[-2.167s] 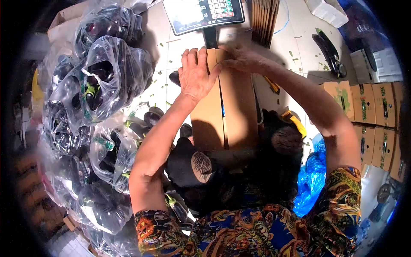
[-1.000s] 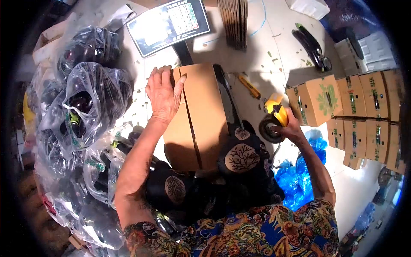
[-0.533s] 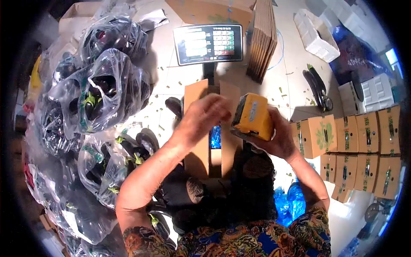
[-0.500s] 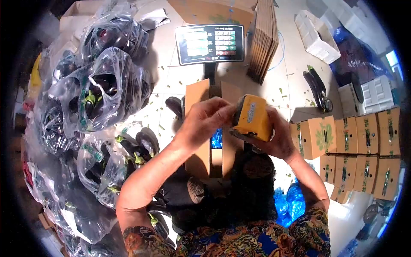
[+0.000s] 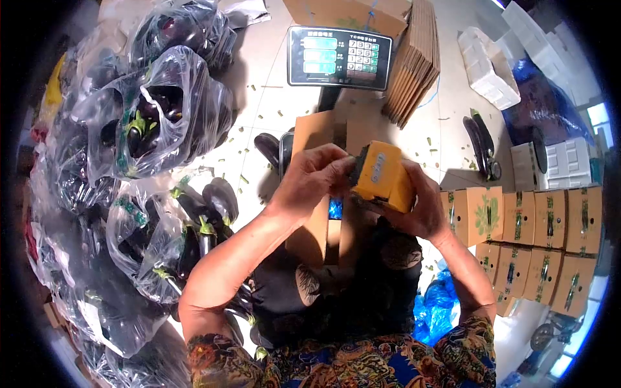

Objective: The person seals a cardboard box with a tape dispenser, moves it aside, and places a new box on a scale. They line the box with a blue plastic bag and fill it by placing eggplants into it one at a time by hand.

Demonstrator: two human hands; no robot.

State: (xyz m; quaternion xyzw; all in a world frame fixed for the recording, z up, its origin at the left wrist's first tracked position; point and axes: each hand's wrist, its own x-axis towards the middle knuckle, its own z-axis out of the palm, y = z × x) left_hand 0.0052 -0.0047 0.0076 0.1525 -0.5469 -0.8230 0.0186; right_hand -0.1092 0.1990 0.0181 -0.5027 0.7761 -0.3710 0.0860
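Note:
A yellow tape dispenser (image 5: pixel 386 174) is held up in front of my chest, over an open cardboard box (image 5: pixel 309 236). My right hand (image 5: pixel 424 205) is wrapped round its right end. At its dark front edge, my left hand (image 5: pixel 315 173) pinches with thumb and fingers; what lies between the fingertips is too small to make out. Blue plastic (image 5: pixel 335 208) shows inside the narrow opening of the box. Beyond the box stands a scale display (image 5: pixel 339 57) with lit readouts and a keypad.
Clear bags of eggplants (image 5: pixel 162 116) pile up on the left. Flattened cardboard (image 5: pixel 414 64) leans behind the box. Closed cartons (image 5: pixel 517 223) are stacked at right, below two loose eggplants (image 5: pixel 480 142) and a white foam box (image 5: pixel 488 68). Blue plastic (image 5: pixel 436 307) lies near my right elbow.
The view has shifted slightly, so the scale and the box appear further right. Both hands keep nearly the same hold on the dispenser, which is turned a little.

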